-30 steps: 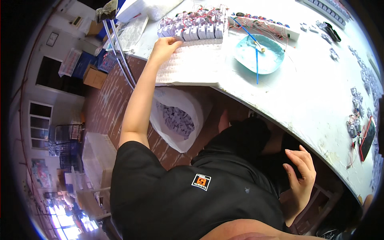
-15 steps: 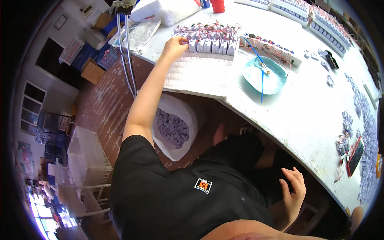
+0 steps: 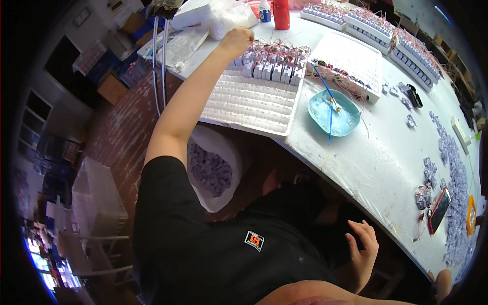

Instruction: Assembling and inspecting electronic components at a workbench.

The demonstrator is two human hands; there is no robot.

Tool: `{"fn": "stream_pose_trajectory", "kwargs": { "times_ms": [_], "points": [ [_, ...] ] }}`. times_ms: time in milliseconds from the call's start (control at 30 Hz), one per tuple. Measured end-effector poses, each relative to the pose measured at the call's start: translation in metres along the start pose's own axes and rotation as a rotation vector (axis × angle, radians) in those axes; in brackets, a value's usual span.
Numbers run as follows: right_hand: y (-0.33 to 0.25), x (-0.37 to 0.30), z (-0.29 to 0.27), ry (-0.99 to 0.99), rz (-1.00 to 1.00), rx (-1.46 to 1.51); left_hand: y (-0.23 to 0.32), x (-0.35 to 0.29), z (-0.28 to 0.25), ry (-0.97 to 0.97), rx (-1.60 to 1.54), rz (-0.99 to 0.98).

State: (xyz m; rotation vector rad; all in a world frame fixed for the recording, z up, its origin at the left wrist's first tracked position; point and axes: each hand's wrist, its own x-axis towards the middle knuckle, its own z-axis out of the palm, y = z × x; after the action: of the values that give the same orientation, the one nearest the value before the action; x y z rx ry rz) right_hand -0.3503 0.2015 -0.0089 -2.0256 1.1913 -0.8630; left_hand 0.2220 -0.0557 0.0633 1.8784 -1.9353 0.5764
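Note:
My left arm stretches out over the white ribbed tray [image 3: 249, 107]. My left hand [image 3: 236, 42] is at the tray's far left corner with its fingers curled together, and whatever they hold is hidden. Just right of it, small light-grey plastic blocks [image 3: 277, 72] stand in a row, with more blocks and thin red wires [image 3: 279, 51] behind them. My right hand [image 3: 364, 250] hangs beside the table's near edge, above my lap. Its fingers are loosely bent and apart from the thumb, with nothing in them.
Right of the tray sits a turquoise dish [image 3: 334, 122] with a blue stick [image 3: 331, 124] across it. A second white tray [image 3: 351, 58] lies behind. Loose grey pieces [image 3: 455, 193] and a red-edged phone [image 3: 439, 211] lie far right. A white sack [image 3: 211, 170] of grey pieces stands below.
My left hand has moved from the front row of blocks up and away, toward the tray's far corner. The view has shifted slightly. My right hand keeps much the same pose.

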Motion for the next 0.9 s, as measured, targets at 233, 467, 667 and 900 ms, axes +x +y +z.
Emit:
{"fn": "stream_pose_trajectory", "kwargs": {
  "times_ms": [233,467,667,900],
  "points": [
    [-0.004,-0.004,-0.002,-0.031,0.005,-0.034,-0.013,0.035,0.02,-0.328,-0.495,-0.14],
    [0.0,-0.006,0.0,-0.092,0.086,-0.02,-0.039,0.023,-0.015,-0.307,-0.812,-0.364],
    [-0.003,0.004,0.002,-0.136,0.044,-0.022,-0.053,-0.022,-0.031,-0.02,-0.645,-0.383],
    [-0.019,0.008,0.008,-0.185,0.05,-0.057,-0.016,-0.086,-0.018,0.027,-0.578,-0.583]
  ]
}}
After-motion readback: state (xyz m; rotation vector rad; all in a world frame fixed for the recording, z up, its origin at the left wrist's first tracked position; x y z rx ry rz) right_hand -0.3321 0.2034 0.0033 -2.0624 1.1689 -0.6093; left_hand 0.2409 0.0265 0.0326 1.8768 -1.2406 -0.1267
